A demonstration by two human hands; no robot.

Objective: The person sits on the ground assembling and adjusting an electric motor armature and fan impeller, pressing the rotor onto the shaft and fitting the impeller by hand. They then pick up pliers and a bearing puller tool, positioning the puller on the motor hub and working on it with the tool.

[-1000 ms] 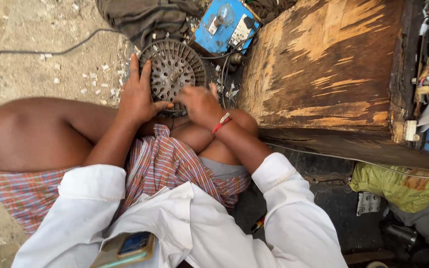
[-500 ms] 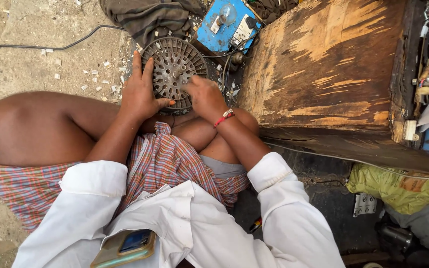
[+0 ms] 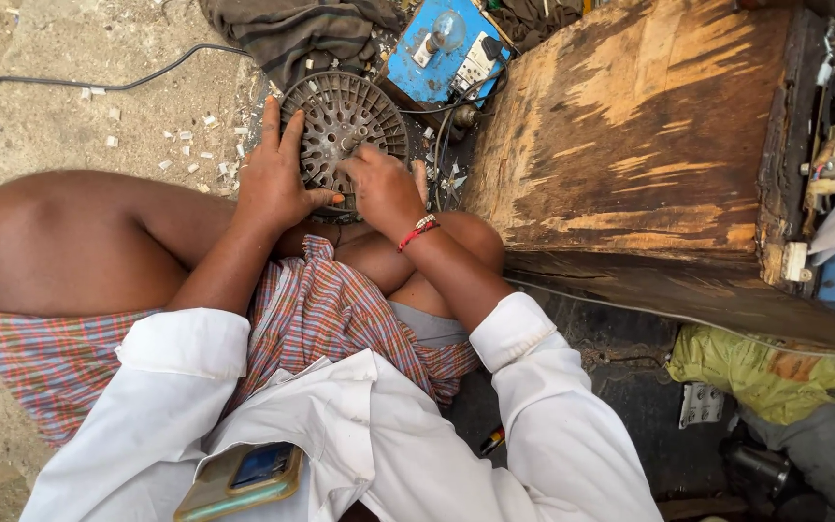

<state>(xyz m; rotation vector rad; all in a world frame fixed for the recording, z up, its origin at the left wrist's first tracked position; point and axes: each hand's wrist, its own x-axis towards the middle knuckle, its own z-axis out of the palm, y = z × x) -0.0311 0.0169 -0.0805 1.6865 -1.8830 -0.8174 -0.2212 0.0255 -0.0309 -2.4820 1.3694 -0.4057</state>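
1. Round slotted metal disc (image 3: 340, 121), grey and rusty, is lying on the ground just past the person's folded knees, between a blue box and the sandy floor.
2. Left hand (image 3: 273, 179) is pressing flat on the disc's left rim, its grip spread wide with the fingers fanned over the slots and the thumb pointing right.
3. Right hand (image 3: 384, 188) is curling its grip closed over the disc's near edge; whatever it is pinching is hiding under the fingers, so I cannot tell what it is holding beyond the disc itself.
4. One red beaded bracelet (image 3: 419, 232) is circling the right wrist.
5. The near part of the disc is being covered by both hands, and only its far half is showing.
6. One blue box (image 3: 446, 43) with a clear bulb and a white switch panel is sitting just beyond the disc, wires trailing from it.
7. One worn wooden desk (image 3: 649, 145) is filling the right side, its far end cut off by the frame.
8. One black cable (image 3: 99, 85) is running across the sandy floor to the left.
9. One phone (image 3: 244, 477) is poking out of the white shirt's pocket, half cut off.
10. One crumpled yellow bag (image 3: 765, 372) is lying below the desk.
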